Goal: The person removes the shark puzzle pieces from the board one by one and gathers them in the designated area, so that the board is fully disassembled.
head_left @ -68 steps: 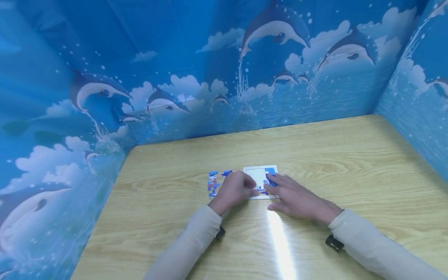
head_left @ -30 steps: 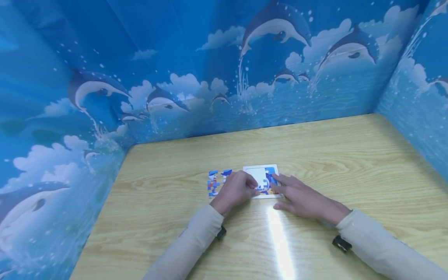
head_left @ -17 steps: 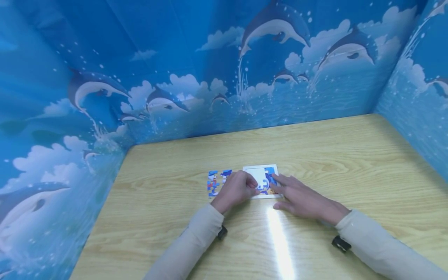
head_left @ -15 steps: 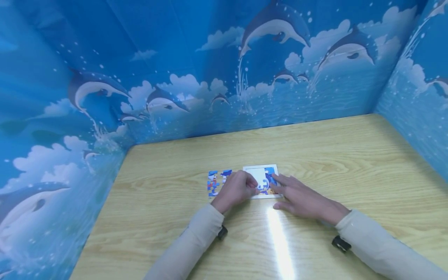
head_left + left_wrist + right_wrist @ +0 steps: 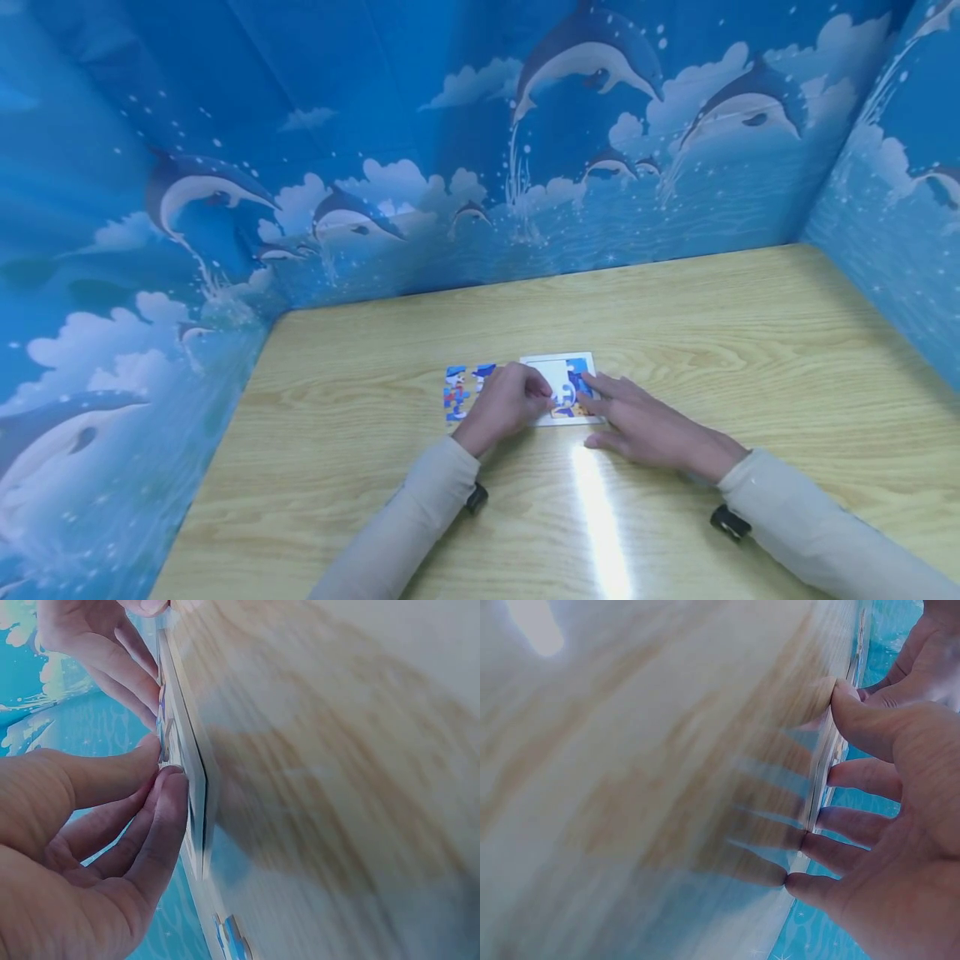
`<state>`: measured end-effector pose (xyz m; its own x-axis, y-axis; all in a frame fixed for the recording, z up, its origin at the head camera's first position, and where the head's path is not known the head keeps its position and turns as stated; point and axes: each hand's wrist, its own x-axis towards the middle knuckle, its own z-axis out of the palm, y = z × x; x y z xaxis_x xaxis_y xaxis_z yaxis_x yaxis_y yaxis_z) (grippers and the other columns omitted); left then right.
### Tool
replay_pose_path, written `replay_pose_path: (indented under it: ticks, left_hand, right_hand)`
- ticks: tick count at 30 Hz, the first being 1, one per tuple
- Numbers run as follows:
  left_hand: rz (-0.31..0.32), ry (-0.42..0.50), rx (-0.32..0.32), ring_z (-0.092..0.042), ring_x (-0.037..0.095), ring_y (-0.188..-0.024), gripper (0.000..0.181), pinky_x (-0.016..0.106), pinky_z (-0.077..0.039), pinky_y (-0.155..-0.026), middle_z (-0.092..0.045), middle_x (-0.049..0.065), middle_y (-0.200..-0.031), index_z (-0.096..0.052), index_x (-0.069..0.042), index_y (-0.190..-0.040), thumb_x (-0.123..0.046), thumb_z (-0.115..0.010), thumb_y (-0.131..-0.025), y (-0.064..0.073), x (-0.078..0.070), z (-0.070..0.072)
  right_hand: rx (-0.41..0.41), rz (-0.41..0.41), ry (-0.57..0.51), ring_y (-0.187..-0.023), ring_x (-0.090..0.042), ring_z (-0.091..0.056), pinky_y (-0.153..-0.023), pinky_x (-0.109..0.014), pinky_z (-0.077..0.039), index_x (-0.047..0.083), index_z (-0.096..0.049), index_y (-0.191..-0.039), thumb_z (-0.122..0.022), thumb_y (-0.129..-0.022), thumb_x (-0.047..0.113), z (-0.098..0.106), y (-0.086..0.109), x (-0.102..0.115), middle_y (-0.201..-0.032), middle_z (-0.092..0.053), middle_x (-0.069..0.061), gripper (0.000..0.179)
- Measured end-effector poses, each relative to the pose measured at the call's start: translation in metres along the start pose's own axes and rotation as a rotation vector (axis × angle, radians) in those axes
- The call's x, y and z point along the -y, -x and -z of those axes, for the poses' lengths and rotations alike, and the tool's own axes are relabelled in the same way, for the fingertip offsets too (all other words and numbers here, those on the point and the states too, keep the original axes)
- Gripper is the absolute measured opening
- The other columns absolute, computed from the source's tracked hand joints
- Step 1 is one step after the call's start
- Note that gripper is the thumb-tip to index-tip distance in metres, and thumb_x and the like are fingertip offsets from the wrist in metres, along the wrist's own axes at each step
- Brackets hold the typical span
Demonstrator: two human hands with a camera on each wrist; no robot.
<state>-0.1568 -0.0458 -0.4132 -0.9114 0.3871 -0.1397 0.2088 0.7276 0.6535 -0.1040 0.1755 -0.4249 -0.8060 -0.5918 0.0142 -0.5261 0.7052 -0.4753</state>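
Note:
A white puzzle frame [image 5: 537, 358] lies flat on the table, with fitted picture pieces [image 5: 577, 367] along its right and lower sides and a bare white area at upper left. My left hand [image 5: 504, 404] is over the frame's left part; thumb and fingertips pinch a small puzzle piece, mostly hidden, close above the lower side. My right hand [image 5: 637, 423] rests with spread, nearly straight fingers at the frame's right side, its fingertips on the fitted pieces and thumb near the front edge. In the left wrist view, my left fingers [image 5: 169, 795] come together right at the frame's edge.
Left of the frame, several loose puzzle pieces [image 5: 457, 392] lie in a group, partly behind my left hand. The wooden table [image 5: 360, 358] meets a blue dolphin-print curtain [image 5: 420, 242] at the back and sides. A bright light reflection crosses the tabletop in front.
Since the oldest frame my right hand has shifted slightly right, uncovering more fitted pieces. My left thumb and fingertips have drawn back a little to the left just now.

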Motion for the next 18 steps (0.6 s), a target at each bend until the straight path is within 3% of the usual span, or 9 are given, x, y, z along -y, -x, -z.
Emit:
replay_pose_path:
  ticks: [18]
  left_hand:
    - [0.036, 0.037, -0.016, -0.06, 0.008, -0.071, 0.005, 0.023, -0.052, -0.067, -0.066, -0.007, -0.078, -0.075, -0.014, -0.088, -0.013, -0.08, -0.088, 0.0002, -0.0014, -0.0006]
  right_hand:
    - [0.009, 0.005, 0.013, -0.146, -0.046, -0.026, -0.118, -0.062, -0.017, -0.01, -0.046, -0.143, -0.073, -0.093, 0.028, 0.0014, -0.0006, -0.0017, -0.158, -0.028, -0.029, 0.068]
